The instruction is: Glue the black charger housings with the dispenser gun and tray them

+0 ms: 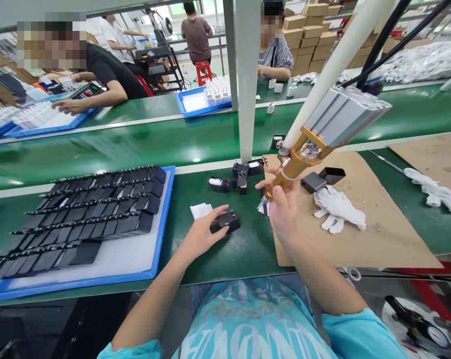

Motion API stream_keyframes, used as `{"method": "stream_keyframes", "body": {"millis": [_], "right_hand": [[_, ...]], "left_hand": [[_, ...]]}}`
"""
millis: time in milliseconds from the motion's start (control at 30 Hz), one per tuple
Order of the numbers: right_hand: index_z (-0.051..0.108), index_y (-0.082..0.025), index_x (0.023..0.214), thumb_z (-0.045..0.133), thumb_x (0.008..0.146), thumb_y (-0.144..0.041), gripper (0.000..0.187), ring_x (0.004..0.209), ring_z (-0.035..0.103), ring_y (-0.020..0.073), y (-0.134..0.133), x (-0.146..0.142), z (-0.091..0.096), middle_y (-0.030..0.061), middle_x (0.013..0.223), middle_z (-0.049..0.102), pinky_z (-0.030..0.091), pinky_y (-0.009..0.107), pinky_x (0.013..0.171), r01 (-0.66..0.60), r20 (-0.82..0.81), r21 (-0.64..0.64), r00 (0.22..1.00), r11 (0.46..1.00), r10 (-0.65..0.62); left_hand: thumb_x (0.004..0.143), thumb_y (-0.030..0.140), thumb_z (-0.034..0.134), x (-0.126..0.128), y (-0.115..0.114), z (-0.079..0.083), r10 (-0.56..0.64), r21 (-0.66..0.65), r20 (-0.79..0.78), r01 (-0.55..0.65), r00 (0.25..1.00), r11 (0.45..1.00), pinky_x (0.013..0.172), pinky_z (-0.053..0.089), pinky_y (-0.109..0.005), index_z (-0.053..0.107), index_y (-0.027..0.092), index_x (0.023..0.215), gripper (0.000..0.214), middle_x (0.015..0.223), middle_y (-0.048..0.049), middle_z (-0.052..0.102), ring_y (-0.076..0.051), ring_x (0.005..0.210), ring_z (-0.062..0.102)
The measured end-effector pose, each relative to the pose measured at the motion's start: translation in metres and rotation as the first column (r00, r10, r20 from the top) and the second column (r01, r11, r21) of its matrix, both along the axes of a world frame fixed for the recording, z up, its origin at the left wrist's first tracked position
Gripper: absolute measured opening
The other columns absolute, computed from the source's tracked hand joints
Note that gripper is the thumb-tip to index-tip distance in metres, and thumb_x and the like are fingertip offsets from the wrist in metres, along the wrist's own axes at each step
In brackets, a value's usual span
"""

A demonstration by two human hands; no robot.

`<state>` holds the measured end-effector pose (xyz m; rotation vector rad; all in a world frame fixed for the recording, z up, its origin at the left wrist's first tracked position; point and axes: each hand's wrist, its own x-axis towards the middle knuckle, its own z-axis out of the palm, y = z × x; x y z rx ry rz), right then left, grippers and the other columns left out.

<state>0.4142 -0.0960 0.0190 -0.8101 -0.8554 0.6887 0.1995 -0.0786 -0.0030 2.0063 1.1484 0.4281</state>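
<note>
My left hand point(205, 233) is closed around a black plug adapter point(230, 222) on the green bench, thumb and fingers on opposite sides of it. My right hand point(283, 207) grips a gold-coloured hand tool point(291, 167) with a silver ribbed block at its top and a narrow bluish tip pointing down. That tip hangs to the right of the adapter, apart from it. Behind my hands lie several more black adapters point(241, 182), some with white inside. A white paper piece point(200, 211) rests beside my left fingers.
At left, a blue-rimmed tray point(160, 249) holds rows of black adapters. Brown cardboard point(382, 239) carries a white glove point(339, 207) and black housings point(314, 182). A white post point(247, 80) rises behind the bench. Across the green partition, a co-worker's hand point(70, 106) is over another tray.
</note>
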Motion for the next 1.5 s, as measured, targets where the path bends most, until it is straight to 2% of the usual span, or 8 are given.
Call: {"method": "stream_keyframes", "body": {"millis": [433, 533, 600, 700, 800, 867, 1300, 1500], "right_hand": [[0.028, -0.036, 0.139, 0.067, 0.082, -0.032, 0.07, 0.133, 0.047, 0.0202, 0.023, 0.055, -0.033, 0.0071, 0.144, 0.039, 0.036, 0.051, 0.112, 0.33, 0.328, -0.039, 0.896, 0.943, -0.3], [0.035, -0.03, 0.138, 0.066, 0.081, -0.031, 0.065, 0.133, 0.046, 0.0249, 0.016, 0.062, -0.034, 0.0099, 0.143, 0.042, 0.042, 0.052, 0.107, 0.531, 0.521, 0.02, 0.718, 0.847, -0.462], [0.05, -0.027, 0.127, 0.061, 0.085, -0.026, 0.043, 0.112, 0.06, 0.0236, 0.011, 0.064, -0.033, 0.0091, 0.125, 0.058, 0.052, 0.044, 0.092, 0.509, 0.666, 0.081, 0.612, 0.857, -0.426], [0.063, -0.026, 0.112, 0.048, 0.09, -0.012, 0.03, 0.089, 0.065, 0.0204, 0.009, 0.065, -0.034, 0.0053, 0.1, 0.07, 0.055, 0.037, 0.079, 0.246, 0.917, -0.013, 0.389, 0.969, -0.086], [0.069, -0.023, 0.106, 0.043, 0.086, -0.001, 0.04, 0.095, 0.064, 0.0238, 0.013, 0.064, -0.043, 0.0058, 0.106, 0.073, 0.055, 0.04, 0.081, 0.123, 0.979, -0.202, 0.048, 0.972, 0.198], [0.071, -0.021, 0.102, 0.044, 0.084, 0.002, 0.039, 0.095, 0.063, 0.0257, 0.017, 0.064, -0.051, 0.0064, 0.111, 0.073, 0.055, 0.042, 0.078, 0.127, 0.962, -0.256, -0.067, 0.958, 0.266], [0.063, -0.018, 0.104, 0.043, 0.097, -0.021, 0.022, 0.09, 0.065, 0.022, 0.018, 0.07, -0.042, 0.0097, 0.096, 0.069, 0.053, 0.035, 0.076, 0.251, 0.984, -0.173, 0.075, 0.952, 0.159], [0.068, -0.019, 0.111, 0.055, 0.091, -0.023, 0.024, 0.1, 0.065, 0.026, 0.013, 0.059, -0.048, 0.0095, 0.114, 0.069, 0.053, 0.04, 0.08, 0.147, 0.93, -0.303, -0.169, 0.942, 0.326]], "left_hand": [[0.088, 0.031, 0.058, -0.001, 0.02, -0.012, 0.004, 0.012, 0.152, -0.006, 0.988, 1.0, 0.101, 0.051, -0.04, 0.051, 0.027, 0.133, 0.046, 0.137, -0.0056, 0.059, -0.022, 0.114, 0.063], [0.09, 0.03, 0.055, -0.003, 0.019, -0.012, -0.006, 0.016, 0.185, 0.003, 0.983, 1.0, 0.102, 0.05, -0.04, 0.052, 0.027, 0.132, 0.042, 0.137, -0.0058, 0.06, -0.023, 0.121, 0.059], [0.091, 0.03, 0.054, -0.004, 0.02, -0.011, -0.01, 0.01, 0.191, 0.008, 0.982, 1.0, 0.103, 0.05, -0.039, 0.054, 0.027, 0.131, 0.04, 0.136, -0.0052, 0.06, -0.023, 0.122, 0.058], [0.092, 0.034, 0.053, -0.004, 0.021, -0.011, 0.01, -0.013, 0.196, -0.008, 0.981, 1.0, 0.103, 0.05, -0.039, 0.054, 0.028, 0.13, 0.038, 0.134, -0.004, 0.062, -0.022, 0.121, 0.06], [0.092, 0.035, 0.054, -0.002, 0.021, -0.01, 0.034, -0.025, 0.196, -0.029, 0.98, 0.999, 0.103, 0.051, -0.038, 0.055, 0.028, 0.129, 0.038, 0.133, -0.0035, 0.063, -0.021, 0.118, 0.062], [0.092, 0.035, 0.053, -0.001, 0.021, -0.009, 0.04, -0.03, 0.192, -0.035, 0.981, 0.999, 0.102, 0.051, -0.037, 0.057, 0.028, 0.128, 0.036, 0.132, -0.0031, 0.064, -0.021, 0.118, 0.062], [0.09, 0.035, 0.056, -0.001, 0.02, -0.009, 0.041, 0.026, 0.201, -0.047, 0.979, 0.999, 0.098, 0.054, -0.037, 0.061, 0.026, 0.124, 0.036, 0.126, -0.0047, 0.068, -0.021, 0.104, 0.069], [0.09, 0.036, 0.057, 0.0, 0.02, -0.01, 0.057, -0.002, 0.209, -0.058, 0.976, 0.998, 0.099, 0.054, -0.038, 0.06, 0.026, 0.125, 0.037, 0.128, -0.0045, 0.066, -0.022, 0.108, 0.067]]}}
